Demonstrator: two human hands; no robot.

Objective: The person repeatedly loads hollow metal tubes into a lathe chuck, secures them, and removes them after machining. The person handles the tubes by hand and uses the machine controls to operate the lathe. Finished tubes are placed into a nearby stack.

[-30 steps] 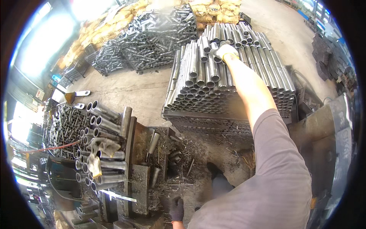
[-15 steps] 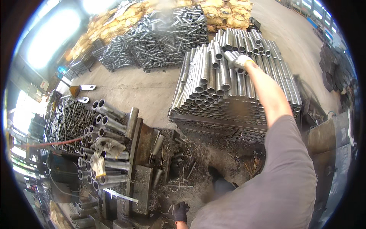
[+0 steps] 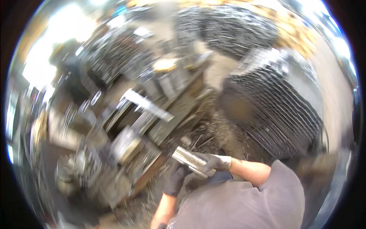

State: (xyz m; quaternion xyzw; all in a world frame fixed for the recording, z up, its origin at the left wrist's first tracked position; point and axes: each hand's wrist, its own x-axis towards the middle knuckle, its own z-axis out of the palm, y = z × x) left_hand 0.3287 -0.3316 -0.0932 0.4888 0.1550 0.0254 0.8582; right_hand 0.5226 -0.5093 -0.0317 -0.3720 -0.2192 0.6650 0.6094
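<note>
A shiny metal tube (image 3: 187, 157) lies across in front of my body, slanting down to the right. Whether a second tube lies against it is too blurred to tell. My right hand (image 3: 213, 162), in a dark glove with a pale cuff, is closed around its right part. From below, my left hand (image 3: 176, 179), also dark-gloved, meets the tube's lower edge with bent fingers, partly smeared by motion. Left of my hands stands a metal work stand (image 3: 167, 129), with a bright flat bar (image 3: 148, 105) reaching over it.
Behind the stand, several upright-looking tubes (image 3: 167, 83) blur together. A large stack of tubes (image 3: 276, 99) stands at the right, with a heap of metal parts (image 3: 238, 30) beyond. Yellow sacks (image 3: 295, 34) sit at the back. Scraps litter the floor (image 3: 217, 133).
My right hand has come back from the tube stack to my body with a metal tube. My left hand has risen to it. The view has swung left and blurred.
</note>
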